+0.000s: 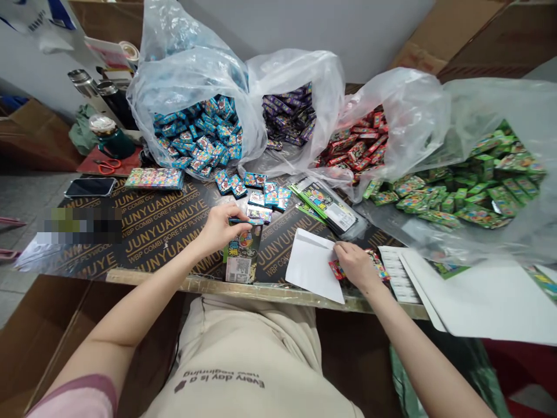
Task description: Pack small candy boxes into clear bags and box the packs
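Note:
My left hand (217,229) pinches the top edge of a dark printed packet (241,258) with a white barcode label, at the table's front edge. A small blue box (259,213) lies just beyond its fingertips. My right hand (355,266) is closed at the right edge of a white card (311,264), its fingertips on the card. Small red boxes (336,269) show partly beneath this hand. Between and beyond my hands, several loose blue boxes (270,194) and a stack of green-and-black printed packets (333,206) rest on the board.
Clear plastic bags of blue (204,142), purple (289,113), red (359,142) and green boxes (491,180) line the back. White cards (491,296) overhang the front right. At left are a phone (90,187), scissors (108,166), a jar (114,139) and flasks (114,101).

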The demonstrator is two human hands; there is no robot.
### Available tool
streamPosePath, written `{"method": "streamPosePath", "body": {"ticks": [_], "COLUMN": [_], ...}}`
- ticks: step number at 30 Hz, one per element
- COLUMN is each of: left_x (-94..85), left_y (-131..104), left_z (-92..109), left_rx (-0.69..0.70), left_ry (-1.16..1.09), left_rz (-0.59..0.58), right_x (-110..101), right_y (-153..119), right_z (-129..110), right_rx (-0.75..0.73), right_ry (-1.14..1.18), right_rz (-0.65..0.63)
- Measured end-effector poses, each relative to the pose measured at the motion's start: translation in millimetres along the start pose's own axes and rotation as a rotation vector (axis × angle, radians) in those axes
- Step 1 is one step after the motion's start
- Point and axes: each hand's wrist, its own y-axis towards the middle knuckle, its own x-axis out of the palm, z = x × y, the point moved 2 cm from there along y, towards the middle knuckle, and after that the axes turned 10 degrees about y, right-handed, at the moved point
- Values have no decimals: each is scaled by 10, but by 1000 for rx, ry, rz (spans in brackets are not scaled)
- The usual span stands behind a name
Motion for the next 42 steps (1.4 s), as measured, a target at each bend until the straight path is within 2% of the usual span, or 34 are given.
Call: {"method": "streamPosePath", "body": {"ticks": [2, 4, 7, 9, 11, 13, 15, 18, 20, 25, 29, 31, 35, 39, 42], "left_x": [-26, -52, -69, -64, -57, -54, -55, -57, -48, -12, 0, 8, 20, 17, 16], "left_y": [45, 71, 51, 10, -33, -65, -89, -119, -140, -177, -188, -195, -211, -205, -195], "left_z": [-14, -19, -5, 9, 24, 43, 67, 99, 108, 94, 82, 76, 68, 60, 59], "left_rx": [-10, 29, 147, 203, 230, 245, 256, 271, 287, 307, 289, 267, 237, 228, 230], "left_ry": [-21, -16, 8, 25, 49, 79, 112, 146, 149, 132, 117, 108, 85, 73, 78], "left_rz": [-39, -75, -91, -79, -47, -26, -15, 16, 43, 83, 117, 124, 126, 130, 145], "right_x": [35, 29, -127, -326, -545, -740, -878, -924, -878, -786, -800, -832, -895, -899, -885], "right_y": [-28, -33, 61, 208, 419, 663, 882, 1075, 1104, 1062, 1122, 1146, 1153, 1220, 1256], "right_z": [66, 135, 64, -196, -603, -1060, -1442, -1753, -1811, -1823, -1849, -1864, -1873, -1842, -1822], "right_rx": [20, 113, 264, 307, 283, 174, 65, -25, -31, -30, 134, 182, 172, 183, 198], "right_ry": [119, 251, 408, 522, 754, 1011, 1136, 1216, 1234, 1258, 1517, 1568, 1537, 1652, 1632], "right_rz": [2, 55, 277, 461, 573, 596, 596, 555, 541, 595, 469, 438, 488, 381, 367]}}
